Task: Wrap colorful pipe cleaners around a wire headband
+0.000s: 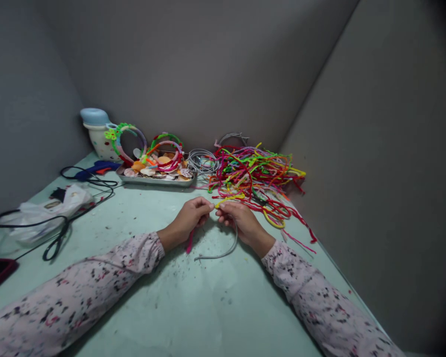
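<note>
- While both forearms in pale flowered sleeves lie on the mint green table top point(193, 307), the two hands meet near the middle of it, fingertips almost touching.
- The left hand point(188, 220) is closed in a pinch; a short pink fuzzy pipe cleaner point(190, 241) hangs down from under its fingers to the table.
- The right hand point(240, 218) is also closed, gripping a thin grey metal headband point(223, 254), which curves down from the hand and ends on the table between the two wrists.
- A yellow fuzzy pipe cleaner point(230, 198) starts at the point where the fingertips meet and runs away to the right above the right hand; I cannot tell which hand pinches it.
- Just behind the hands lies a big tangled heap of coloured pipe cleaners point(256, 173), red, green, yellow and pink, spreading to the right wall.
- Left of this heap is a bundle of bare grey wire headbands point(202, 161), and beside it a flat metal tray point(154, 180) with sea shells and some headbands already wrapped in colours.
- Behind the tray stands a white jug with a light blue lid point(96, 130).
- A blue glue gun point(92, 170) lies near the tray, and its black cable point(59, 233) goes over the left part of the table, next to a crumpled white plastic bag point(44, 213).
- Small dark crumbs are scattered on the table around the hands.
</note>
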Tool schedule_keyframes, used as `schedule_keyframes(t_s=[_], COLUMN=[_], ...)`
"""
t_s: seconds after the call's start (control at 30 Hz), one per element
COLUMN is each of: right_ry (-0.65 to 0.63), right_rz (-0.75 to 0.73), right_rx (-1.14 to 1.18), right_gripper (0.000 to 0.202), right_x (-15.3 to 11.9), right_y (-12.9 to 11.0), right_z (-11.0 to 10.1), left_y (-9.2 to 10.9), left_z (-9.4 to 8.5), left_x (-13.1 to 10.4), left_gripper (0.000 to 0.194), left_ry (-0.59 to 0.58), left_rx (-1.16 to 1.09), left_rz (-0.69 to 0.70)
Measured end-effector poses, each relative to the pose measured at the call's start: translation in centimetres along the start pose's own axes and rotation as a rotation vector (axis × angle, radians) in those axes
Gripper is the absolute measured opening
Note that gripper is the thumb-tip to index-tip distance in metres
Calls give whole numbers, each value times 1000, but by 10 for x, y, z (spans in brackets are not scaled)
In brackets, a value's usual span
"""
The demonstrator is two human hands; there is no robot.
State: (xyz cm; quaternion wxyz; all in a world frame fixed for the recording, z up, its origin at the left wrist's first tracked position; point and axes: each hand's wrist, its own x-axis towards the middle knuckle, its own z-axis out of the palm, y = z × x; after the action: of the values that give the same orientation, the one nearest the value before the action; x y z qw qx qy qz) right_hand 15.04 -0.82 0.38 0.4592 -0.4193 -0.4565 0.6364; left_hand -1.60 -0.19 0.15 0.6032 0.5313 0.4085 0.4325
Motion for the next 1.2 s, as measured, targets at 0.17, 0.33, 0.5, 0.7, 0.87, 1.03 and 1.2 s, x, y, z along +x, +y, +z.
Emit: schedule_keyframes(t_s=[0.17, 0.33, 0.5, 0.7, 0.87, 1.03, 1.2], right_ry=[3, 12, 42, 20, 21, 63, 53], right_rz=[-5, -22, -45, -115, -175, -171, -272], right_rx=[15, 13, -19, -123, -252, -338, -516], right_gripper=[18, 19, 21, 22, 19, 16, 12], right_x=[1, 2, 1, 1, -2, -4, -5], right_y=[1, 4, 3, 3, 0, -3, -4], right_z=[-1, -2, 0, -3, -3, -2, -3], left_y=[-1, -2, -1, -1, 0, -1, -4], left_z=[0, 0, -1, -1, -1, -1, -2], left_x=[1, 1, 1, 2, 2, 2, 3], left_gripper=[25, 25, 25, 26, 26, 26, 25], left_ry=[-6, -6, -9, -5, -7, -8, -4], left_rx=[3, 2, 17, 25, 34, 30, 50], left_rz=[-8, -14, -15, -29, -37, -52, -57])
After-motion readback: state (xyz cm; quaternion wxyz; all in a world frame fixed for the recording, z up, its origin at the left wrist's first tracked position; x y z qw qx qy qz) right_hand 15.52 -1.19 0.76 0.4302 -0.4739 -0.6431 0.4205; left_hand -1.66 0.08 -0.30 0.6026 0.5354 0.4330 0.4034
